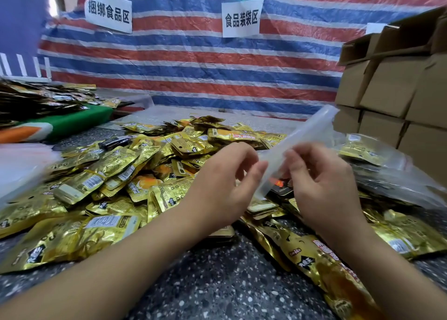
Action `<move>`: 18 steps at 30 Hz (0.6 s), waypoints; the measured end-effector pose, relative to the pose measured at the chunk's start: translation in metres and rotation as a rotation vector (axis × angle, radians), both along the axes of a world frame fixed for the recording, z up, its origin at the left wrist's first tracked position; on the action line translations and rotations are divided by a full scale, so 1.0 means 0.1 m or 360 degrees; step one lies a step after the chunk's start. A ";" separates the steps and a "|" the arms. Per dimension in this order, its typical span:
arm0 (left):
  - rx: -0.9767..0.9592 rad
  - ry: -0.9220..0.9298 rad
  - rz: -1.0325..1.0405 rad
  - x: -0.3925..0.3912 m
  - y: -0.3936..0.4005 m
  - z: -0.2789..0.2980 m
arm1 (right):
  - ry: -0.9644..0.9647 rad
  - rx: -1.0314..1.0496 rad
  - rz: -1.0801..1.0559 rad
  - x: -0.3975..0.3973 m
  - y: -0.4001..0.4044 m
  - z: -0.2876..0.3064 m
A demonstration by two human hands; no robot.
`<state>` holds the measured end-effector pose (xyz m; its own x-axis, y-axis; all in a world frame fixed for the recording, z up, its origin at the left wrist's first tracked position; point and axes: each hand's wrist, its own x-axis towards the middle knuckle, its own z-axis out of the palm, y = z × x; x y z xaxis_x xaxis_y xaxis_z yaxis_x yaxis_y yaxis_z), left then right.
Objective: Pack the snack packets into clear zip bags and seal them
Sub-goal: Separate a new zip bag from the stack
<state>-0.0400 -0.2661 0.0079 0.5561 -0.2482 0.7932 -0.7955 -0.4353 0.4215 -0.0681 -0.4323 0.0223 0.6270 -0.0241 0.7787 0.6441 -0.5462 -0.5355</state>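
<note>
In the head view, both hands are raised over the heap of gold snack packets (pixel 116 174) and meet on one clear zip bag (pixel 300 140). The left hand (pixel 225 181) has its fingers curled, thumb and fingertips pinching the lower part of the bag from the left. The right hand (pixel 319 181) is curled too, its fingers nipping the same stretch of film from the right, just beside the left fingertips. The bag looks empty and rises from between the hands, slanting up and to the right. The packets cover the speckled counter (pixel 217 283) under and to both sides of the hands, some lying beneath the wrists. To the right, near the right hand, lie filled clear bags (pixel 377 160). Stacked cardboard boxes (pixel 396 89) stand behind them, and a striped tarp (pixel 193 60) forms the backdrop.
</note>
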 end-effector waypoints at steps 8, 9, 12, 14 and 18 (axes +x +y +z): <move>0.0077 0.0197 -0.0272 0.00 0.02 -0.01 | 0.0575 0.0182 0.0521 0.00 0.07 0.00; 0.0091 0.0212 -0.0280 0.00 0.02 -0.01 | 0.0626 0.0214 0.0569 0.00 0.06 0.00; 0.0116 0.0220 -0.0280 0.00 0.02 -0.02 | 0.0697 0.0233 0.0622 0.01 0.04 -0.01; 0.0102 0.0209 -0.0280 -0.01 0.02 -0.02 | 0.0712 0.0250 0.0629 0.00 0.04 -0.01; 0.0133 0.0217 -0.0264 -0.02 0.02 -0.02 | 0.0737 0.0282 0.0619 0.00 0.05 -0.01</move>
